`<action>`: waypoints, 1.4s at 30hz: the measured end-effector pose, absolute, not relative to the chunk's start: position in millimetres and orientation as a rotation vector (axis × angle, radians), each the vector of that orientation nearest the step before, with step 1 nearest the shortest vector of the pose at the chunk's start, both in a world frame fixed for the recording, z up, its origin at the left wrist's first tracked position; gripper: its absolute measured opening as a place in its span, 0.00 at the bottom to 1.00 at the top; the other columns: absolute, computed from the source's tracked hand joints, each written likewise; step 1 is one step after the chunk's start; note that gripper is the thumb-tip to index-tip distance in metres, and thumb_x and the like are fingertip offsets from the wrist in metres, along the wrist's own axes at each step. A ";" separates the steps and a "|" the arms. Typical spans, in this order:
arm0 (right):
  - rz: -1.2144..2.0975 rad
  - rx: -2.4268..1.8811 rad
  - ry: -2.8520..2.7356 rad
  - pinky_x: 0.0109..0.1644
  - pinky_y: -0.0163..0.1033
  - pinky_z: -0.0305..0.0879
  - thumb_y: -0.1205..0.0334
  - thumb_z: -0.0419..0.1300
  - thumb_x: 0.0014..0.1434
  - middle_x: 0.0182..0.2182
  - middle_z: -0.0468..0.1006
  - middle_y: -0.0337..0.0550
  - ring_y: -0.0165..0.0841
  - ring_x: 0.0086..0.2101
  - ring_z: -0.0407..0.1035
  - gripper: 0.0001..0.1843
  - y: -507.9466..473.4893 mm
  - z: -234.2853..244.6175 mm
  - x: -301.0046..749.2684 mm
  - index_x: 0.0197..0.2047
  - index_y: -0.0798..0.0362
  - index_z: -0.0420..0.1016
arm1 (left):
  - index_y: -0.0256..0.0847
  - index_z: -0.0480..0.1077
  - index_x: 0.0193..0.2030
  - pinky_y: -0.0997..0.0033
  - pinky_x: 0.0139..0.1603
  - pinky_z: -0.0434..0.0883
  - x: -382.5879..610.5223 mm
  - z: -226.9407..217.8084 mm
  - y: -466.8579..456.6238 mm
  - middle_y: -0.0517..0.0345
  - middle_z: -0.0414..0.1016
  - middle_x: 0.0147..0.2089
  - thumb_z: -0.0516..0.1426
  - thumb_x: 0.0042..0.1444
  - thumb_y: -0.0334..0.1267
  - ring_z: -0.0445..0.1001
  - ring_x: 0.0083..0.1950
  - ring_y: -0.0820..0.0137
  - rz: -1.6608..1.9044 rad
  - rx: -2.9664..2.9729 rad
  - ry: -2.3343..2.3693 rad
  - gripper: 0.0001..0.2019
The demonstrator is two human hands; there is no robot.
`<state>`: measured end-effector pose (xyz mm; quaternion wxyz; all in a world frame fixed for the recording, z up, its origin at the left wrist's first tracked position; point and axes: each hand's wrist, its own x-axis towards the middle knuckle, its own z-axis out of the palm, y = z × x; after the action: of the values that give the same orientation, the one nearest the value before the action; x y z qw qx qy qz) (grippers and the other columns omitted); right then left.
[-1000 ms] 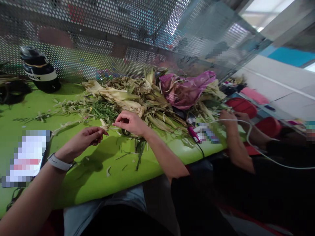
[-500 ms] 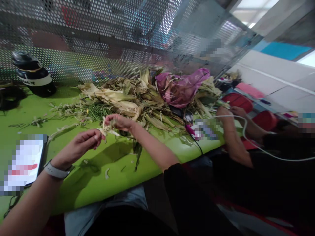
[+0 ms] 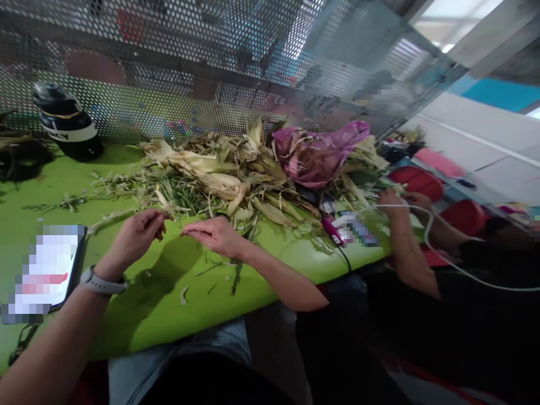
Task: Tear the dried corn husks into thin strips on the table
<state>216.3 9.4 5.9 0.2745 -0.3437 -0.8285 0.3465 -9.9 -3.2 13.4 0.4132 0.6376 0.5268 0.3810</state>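
Note:
My left hand (image 3: pixel 137 236), a white watch on its wrist, hovers over the green table (image 3: pixel 169 304) with its fingers curled into a pinch. My right hand (image 3: pixel 215 235) is a little to its right, fingers pressed together and pointing left toward it. Whatever either pinch holds is too small to make out. Just beyond both hands lies a pile of pale corn husks (image 3: pixel 219 169) and thin green stems (image 3: pixel 177 194). Small scraps lie on the table below my hands.
A phone (image 3: pixel 42 275) lies at the table's left edge. A black helmet-like object (image 3: pixel 67 121) stands at the back left against a perforated metal screen (image 3: pixel 211 62). A pink plastic bag (image 3: pixel 316 152) tops the pile. A co-worker's hands (image 3: pixel 394 199) and a white cable are at right.
My right hand has let go of the pale husk piece it held half a second ago and dropped lower toward the table. My left hand shifted slightly away from me.

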 end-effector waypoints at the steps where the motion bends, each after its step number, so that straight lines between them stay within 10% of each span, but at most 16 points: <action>1: 0.915 -0.941 -2.194 0.48 0.37 0.68 0.58 0.56 0.65 0.45 0.83 0.45 0.33 0.43 0.77 0.15 9.7 3.3 217.5 0.48 0.53 0.81 | 0.37 0.70 0.33 0.73 0.30 0.62 -8.6 13.7 -4.0 0.61 0.68 0.25 0.56 0.60 0.41 0.65 0.27 0.74 0.984 1.526 1.296 0.09; 18: 0.953 -1.184 -2.448 0.43 0.38 0.67 0.63 0.55 0.65 0.45 0.80 0.47 0.30 0.34 0.73 0.15 10.8 -21.9 213.3 0.53 0.53 0.76 | 0.40 0.68 0.41 0.74 0.32 0.65 -12.5 10.2 -0.3 0.61 0.67 0.30 0.52 0.63 0.40 0.65 0.29 0.74 1.271 1.619 1.386 0.07; 28: 1.285 -1.016 -1.821 0.30 0.31 0.65 0.53 0.67 0.54 0.60 0.64 0.51 0.20 0.26 0.63 0.41 43.8 3.4 192.9 0.67 0.48 0.56 | 0.40 0.66 0.34 0.72 0.31 0.63 -2.9 19.7 -10.7 0.62 0.65 0.27 0.52 0.65 0.39 0.64 0.27 0.74 1.086 1.810 1.215 0.09; 33: 1.517 -1.029 -1.622 0.31 0.29 0.67 0.54 0.64 0.57 0.37 0.77 0.41 0.22 0.26 0.66 0.17 78.7 -14.2 192.8 0.46 0.56 0.75 | 0.39 0.67 0.36 0.73 0.28 0.59 -4.9 15.3 -7.9 0.64 0.63 0.25 0.53 0.64 0.40 0.60 0.26 0.75 1.063 1.619 1.115 0.08; 42: 1.422 -1.120 -1.503 0.28 0.29 0.66 0.64 0.60 0.57 0.38 0.76 0.42 0.23 0.27 0.69 0.10 34.4 7.5 222.1 0.43 0.55 0.72 | 0.39 0.67 0.29 0.76 0.25 0.58 -2.5 5.9 0.5 0.63 0.64 0.25 0.60 0.57 0.45 0.59 0.24 0.76 1.021 1.270 1.174 0.12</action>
<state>222.1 34.4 7.5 0.3843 -0.4393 -0.5898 0.5580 -2.5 0.5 5.9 0.5367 0.5336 0.4931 0.4290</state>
